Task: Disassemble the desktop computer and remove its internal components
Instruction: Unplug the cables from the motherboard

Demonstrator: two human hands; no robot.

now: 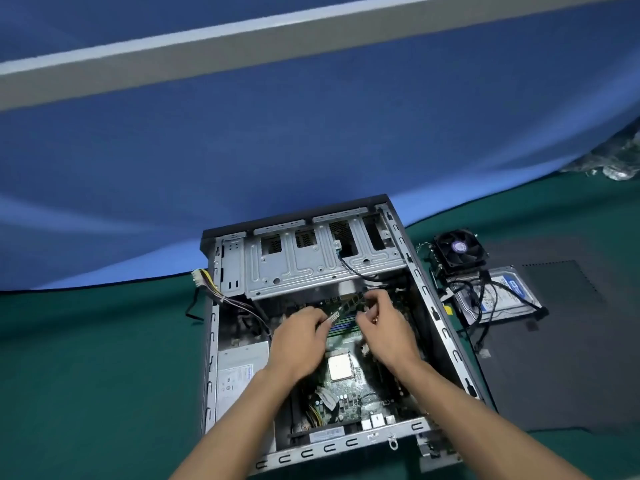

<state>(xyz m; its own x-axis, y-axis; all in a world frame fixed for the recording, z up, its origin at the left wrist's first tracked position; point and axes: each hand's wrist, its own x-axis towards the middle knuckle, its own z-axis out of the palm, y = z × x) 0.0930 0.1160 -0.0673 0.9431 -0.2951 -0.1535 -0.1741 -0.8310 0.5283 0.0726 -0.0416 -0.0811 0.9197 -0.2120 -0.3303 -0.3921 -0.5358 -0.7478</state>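
**Memory stick half out: risk of a twisted pull**

Open case (313,448) lies on green mat. Left hand (298,336) and right hand (382,322) each pinch an end of the RAM stick (346,304), tilted above its slots. Uneven lifting could crack the board or slot clips.

— What does the person wear on the arms?

— Nothing: both forearms enter from the bottom of the frame bare, with no sleeves.

— And the hands?

— The left hand (300,337) has no glove. The right hand (384,327) has a small ring on one finger.
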